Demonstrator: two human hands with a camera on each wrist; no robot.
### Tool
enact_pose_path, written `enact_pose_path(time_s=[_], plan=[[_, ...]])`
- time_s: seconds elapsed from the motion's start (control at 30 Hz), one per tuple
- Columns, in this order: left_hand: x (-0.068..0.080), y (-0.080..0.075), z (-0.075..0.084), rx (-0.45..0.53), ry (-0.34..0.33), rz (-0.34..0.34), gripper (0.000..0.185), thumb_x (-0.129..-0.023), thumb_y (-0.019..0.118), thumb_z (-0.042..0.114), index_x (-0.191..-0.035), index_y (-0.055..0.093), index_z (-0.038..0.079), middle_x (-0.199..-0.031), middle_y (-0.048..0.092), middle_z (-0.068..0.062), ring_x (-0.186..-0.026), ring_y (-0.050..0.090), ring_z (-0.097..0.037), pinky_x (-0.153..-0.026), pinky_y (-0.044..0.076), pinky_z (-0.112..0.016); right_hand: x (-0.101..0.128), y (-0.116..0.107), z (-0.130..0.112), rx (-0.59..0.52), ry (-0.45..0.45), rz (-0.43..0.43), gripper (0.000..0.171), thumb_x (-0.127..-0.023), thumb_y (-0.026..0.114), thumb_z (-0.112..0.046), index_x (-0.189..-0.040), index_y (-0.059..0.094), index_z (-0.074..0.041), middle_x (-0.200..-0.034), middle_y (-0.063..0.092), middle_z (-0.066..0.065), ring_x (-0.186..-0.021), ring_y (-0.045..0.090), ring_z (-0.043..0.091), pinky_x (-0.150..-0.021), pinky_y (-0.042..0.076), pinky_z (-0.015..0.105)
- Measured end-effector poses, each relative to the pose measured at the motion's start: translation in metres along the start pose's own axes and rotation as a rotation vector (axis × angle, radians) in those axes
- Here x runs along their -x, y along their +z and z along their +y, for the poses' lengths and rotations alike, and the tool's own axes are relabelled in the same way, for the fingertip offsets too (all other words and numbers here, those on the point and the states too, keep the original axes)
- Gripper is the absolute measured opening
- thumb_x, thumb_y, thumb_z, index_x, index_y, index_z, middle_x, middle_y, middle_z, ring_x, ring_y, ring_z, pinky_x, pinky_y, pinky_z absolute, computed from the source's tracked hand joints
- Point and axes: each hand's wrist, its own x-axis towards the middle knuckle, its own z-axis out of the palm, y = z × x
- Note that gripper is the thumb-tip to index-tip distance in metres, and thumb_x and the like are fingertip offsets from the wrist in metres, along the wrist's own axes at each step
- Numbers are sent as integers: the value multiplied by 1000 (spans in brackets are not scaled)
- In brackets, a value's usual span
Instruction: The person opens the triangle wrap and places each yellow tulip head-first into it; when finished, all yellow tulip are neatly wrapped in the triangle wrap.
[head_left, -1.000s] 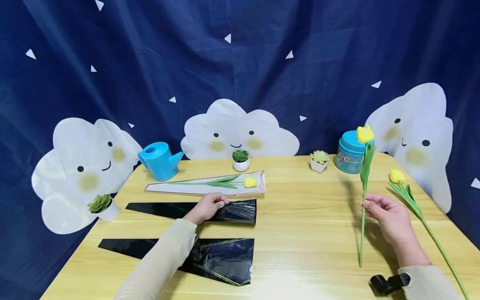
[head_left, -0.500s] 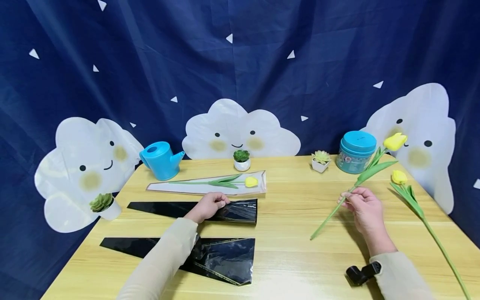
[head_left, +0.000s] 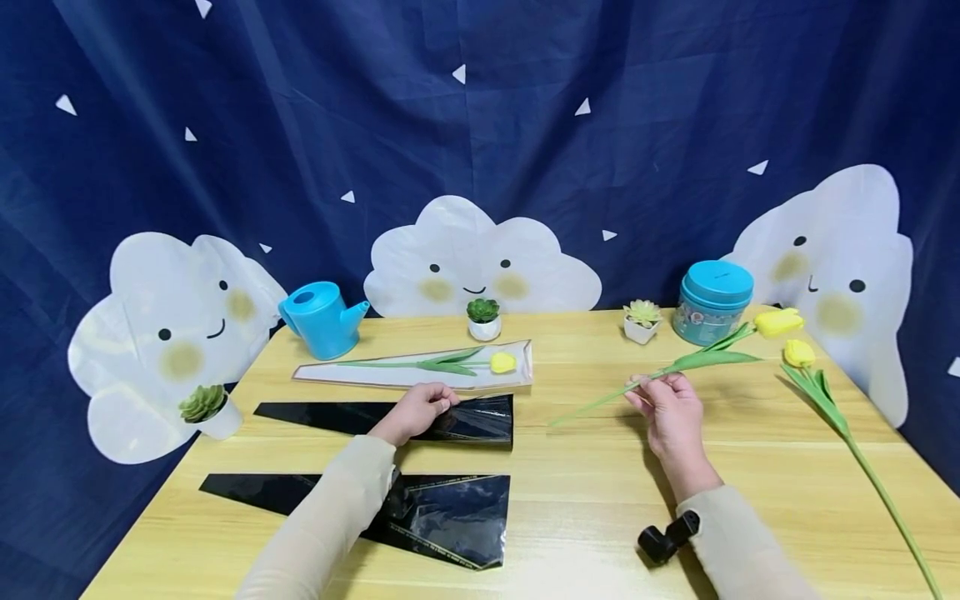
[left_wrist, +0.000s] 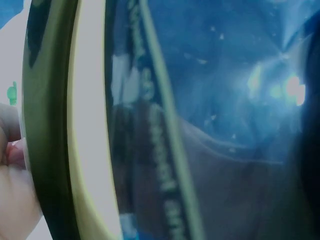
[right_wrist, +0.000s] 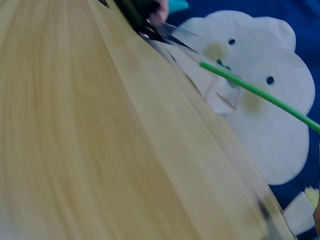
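Right hand [head_left: 670, 410] pinches the green stem of a yellow fake tulip [head_left: 675, 364], held low over the wooden table [head_left: 600, 500], bloom pointing right. Left hand [head_left: 414, 412] grips the open end of a shiny black cone-shaped plastic sleeve [head_left: 375, 419] lying flat. Behind it, a clear plastic sleeve [head_left: 375, 377] holds another yellow tulip [head_left: 501, 362]. One more black sleeve [head_left: 450, 517] lies nearer.

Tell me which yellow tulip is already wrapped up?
The yellow tulip inside the clear cone-shaped plastic sleeve, lying near the middle back of the wooden table. The other two are bare: one in the right hand, one lying loose by the right edge.
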Motion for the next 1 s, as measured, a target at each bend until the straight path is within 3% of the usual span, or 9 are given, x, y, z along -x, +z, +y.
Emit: enact_pose_path(time_s=[0.37,0.6,1.0], plan=[[2,1,2,23,-10,1,18,-97,44,4,-98,62,6,-94,58,-8,-72,47,-19,-69,39,-34,2,23,28,-16,66,121,23,-86,45,14,-73,46,-5,-65,65,5,-60,66,12,-61,53,23],[3,0,1,16,-6,-1,18,-97,45,4,-100,62,6,-96,58,-8,-76,48,-20,-72,41,-36,5,34,40,-18,70,119,20,-86,47,14,-77,46,-4,-69,64,5,-61,65,12,-64,54,24],[0,0,-1,41,-15,-2,18,-97,44,2,-101,61,6,-100,57,-9,-75,44,-21,-71,38,-37,25,44,72,129,130,67,20,-83,51,14,-79,47,-5,-70,62,0,-65,64,9,-66,54,23]])
